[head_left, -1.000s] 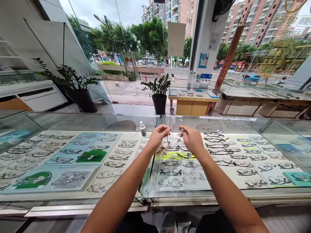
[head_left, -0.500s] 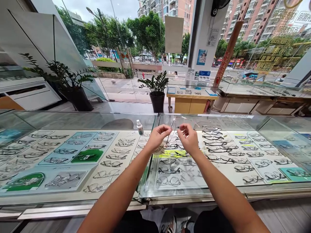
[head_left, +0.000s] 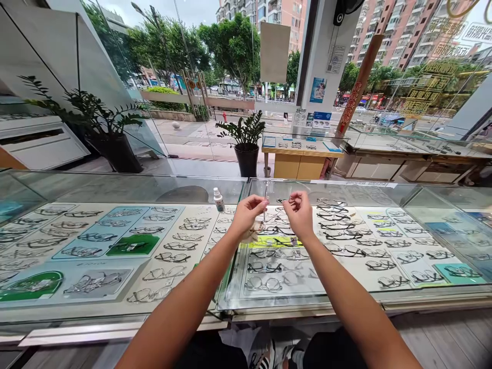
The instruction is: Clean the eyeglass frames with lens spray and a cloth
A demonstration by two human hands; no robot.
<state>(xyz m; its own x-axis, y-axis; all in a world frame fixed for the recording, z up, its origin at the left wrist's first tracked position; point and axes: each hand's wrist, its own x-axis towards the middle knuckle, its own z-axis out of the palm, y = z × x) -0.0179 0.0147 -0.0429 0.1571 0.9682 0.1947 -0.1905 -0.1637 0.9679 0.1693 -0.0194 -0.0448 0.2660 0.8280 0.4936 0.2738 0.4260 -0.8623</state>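
My left hand (head_left: 249, 214) is closed in a pinch on a thin-framed pair of eyeglasses (head_left: 266, 190), held over the glass counter (head_left: 242, 302). One slim part of the frame stands upright above my left fingertips. Across from it, my right hand (head_left: 299, 214) has its fingers curled and closed at the other side of the glasses; its exact hold is partly hidden. A crumpled light cloth (head_left: 251, 233) shows beneath my left hand. To the left, a small white bottle (head_left: 219, 200) stands upright on the counter.
Rows of eyeglasses (head_left: 340, 225) lie inside the display case under the glass. Green display pads (head_left: 132, 245) sit at the left. Beyond the counter are a potted plant (head_left: 246, 148), a wooden cabinet (head_left: 292, 166) and large windows facing a street.
The frame part at my left fingertips has turned from slanted to nearly upright. My hands have shifted only slightly. The whole view has moved a little.
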